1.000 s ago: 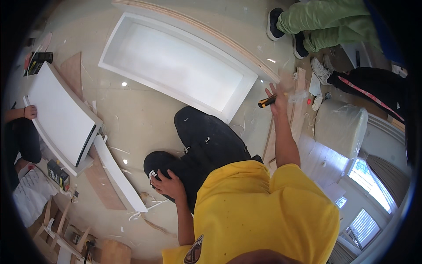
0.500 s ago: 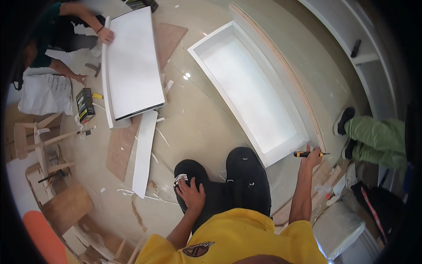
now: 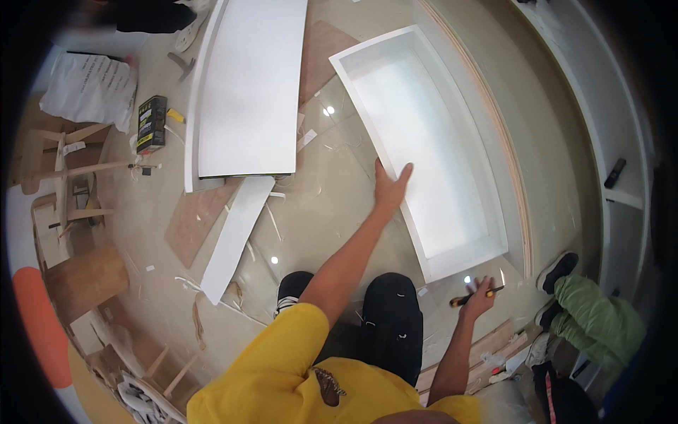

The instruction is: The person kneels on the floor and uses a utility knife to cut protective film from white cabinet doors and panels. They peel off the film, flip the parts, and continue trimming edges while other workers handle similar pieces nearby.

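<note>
A white, shallow open box (image 3: 424, 155), long and drawer-like, lies on the floor in front of me, slightly to the right. My left hand (image 3: 390, 189) reaches to its near left wall; thumb and fingers straddle the rim. Beyond the box's near right corner, my right hand (image 3: 481, 297) grips a yellow-and-black utility knife (image 3: 460, 301). The knife is held low over the floor, apart from the box.
Left of the box lies a white panel assembly (image 3: 247, 92); brown sheets (image 3: 194, 222) and a white strip (image 3: 236, 240) extend nearby. A long upright board (image 3: 487, 99) stands along the box's far side. A person's green-trousered leg (image 3: 593, 311) is at right. A hammer (image 3: 182, 66) lies upper left.
My left hand has left my knee and reached forward to the box's rim. My right hand, still with the knife, has drawn back from the box's corner. The other person's hands have left view.
</note>
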The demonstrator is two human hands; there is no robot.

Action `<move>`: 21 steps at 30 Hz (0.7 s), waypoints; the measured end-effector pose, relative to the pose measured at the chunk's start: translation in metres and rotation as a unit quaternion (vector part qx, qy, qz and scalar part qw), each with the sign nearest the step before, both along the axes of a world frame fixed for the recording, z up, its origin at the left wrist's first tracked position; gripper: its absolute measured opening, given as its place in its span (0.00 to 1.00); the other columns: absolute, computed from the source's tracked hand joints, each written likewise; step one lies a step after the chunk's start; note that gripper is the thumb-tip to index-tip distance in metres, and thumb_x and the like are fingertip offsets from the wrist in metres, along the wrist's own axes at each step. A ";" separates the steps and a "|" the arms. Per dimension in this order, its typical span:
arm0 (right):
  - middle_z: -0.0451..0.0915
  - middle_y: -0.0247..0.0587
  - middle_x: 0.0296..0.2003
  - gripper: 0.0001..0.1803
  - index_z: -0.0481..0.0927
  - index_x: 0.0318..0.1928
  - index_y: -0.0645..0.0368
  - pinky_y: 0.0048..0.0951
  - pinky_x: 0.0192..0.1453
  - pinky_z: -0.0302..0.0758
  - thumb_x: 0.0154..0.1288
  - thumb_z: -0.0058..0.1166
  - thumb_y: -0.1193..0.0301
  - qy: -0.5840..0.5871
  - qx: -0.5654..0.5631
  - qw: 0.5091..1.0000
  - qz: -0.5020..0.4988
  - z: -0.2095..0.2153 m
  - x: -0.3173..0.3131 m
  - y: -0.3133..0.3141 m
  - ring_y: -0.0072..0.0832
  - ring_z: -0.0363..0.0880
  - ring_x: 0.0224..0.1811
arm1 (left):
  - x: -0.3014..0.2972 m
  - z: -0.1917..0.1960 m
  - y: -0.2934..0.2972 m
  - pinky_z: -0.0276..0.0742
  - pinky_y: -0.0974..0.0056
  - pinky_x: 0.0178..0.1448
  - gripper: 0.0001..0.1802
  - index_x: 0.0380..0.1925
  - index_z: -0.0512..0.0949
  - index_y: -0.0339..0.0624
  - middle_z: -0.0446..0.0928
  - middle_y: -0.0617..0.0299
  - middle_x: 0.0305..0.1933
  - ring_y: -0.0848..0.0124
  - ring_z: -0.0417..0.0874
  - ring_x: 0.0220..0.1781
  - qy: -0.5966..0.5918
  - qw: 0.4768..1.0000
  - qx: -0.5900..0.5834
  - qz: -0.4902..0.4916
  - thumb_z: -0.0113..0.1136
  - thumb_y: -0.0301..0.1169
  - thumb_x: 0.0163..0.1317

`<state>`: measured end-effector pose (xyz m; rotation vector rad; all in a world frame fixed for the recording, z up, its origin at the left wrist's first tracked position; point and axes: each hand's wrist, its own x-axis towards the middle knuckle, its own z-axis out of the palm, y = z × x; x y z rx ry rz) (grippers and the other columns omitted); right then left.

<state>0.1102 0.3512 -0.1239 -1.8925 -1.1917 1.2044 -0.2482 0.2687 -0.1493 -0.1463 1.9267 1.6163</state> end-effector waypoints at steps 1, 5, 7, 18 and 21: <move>0.81 0.51 0.53 0.29 0.68 0.68 0.71 0.32 0.36 0.87 0.76 0.56 0.63 -0.010 -0.025 0.999 0.045 0.003 -0.004 -0.015 0.36 0.86 0.47 | 0.002 0.000 0.016 0.71 0.55 0.71 0.49 0.76 0.48 0.32 0.64 0.37 0.73 0.48 0.73 0.70 0.022 0.995 -0.093 0.013 0.69 0.37 0.65; 0.82 0.51 0.47 0.27 0.72 0.63 0.73 0.29 0.30 0.85 0.76 0.56 0.63 -0.019 -0.081 0.986 0.146 -0.007 -0.035 -0.070 0.32 0.84 0.34 | -0.007 -0.004 0.028 0.70 0.53 0.72 0.53 0.76 0.43 0.32 0.66 0.36 0.71 0.48 0.74 0.69 0.046 0.979 -0.185 -0.066 0.70 0.35 0.62; 0.81 0.49 0.43 0.24 0.74 0.57 0.74 0.29 0.29 0.84 0.76 0.56 0.63 -0.049 -0.057 0.989 0.127 -0.017 -0.059 -0.066 0.31 0.83 0.32 | -0.023 0.005 0.041 0.70 0.53 0.72 0.53 0.75 0.43 0.32 0.66 0.36 0.71 0.48 0.74 0.69 0.023 0.975 -0.190 -0.111 0.70 0.34 0.62; 0.79 0.40 0.35 0.18 0.78 0.54 0.66 0.26 0.30 0.82 0.76 0.56 0.62 -0.017 -0.087 0.995 0.038 0.026 -0.124 -0.039 0.25 0.78 0.29 | -0.061 0.026 -0.043 0.75 0.55 0.68 0.32 0.67 0.70 0.34 0.77 0.42 0.64 0.54 0.80 0.64 0.054 0.970 -0.026 -0.235 0.64 0.39 0.68; 0.83 0.46 0.40 0.15 0.80 0.53 0.67 0.35 0.43 0.83 0.75 0.55 0.67 -0.156 0.055 0.957 0.237 0.008 -0.106 -0.065 0.34 0.83 0.37 | -0.017 0.030 -0.155 0.76 0.56 0.67 0.31 0.66 0.72 0.33 0.78 0.43 0.64 0.54 0.82 0.63 0.016 0.962 -0.088 -0.258 0.64 0.40 0.68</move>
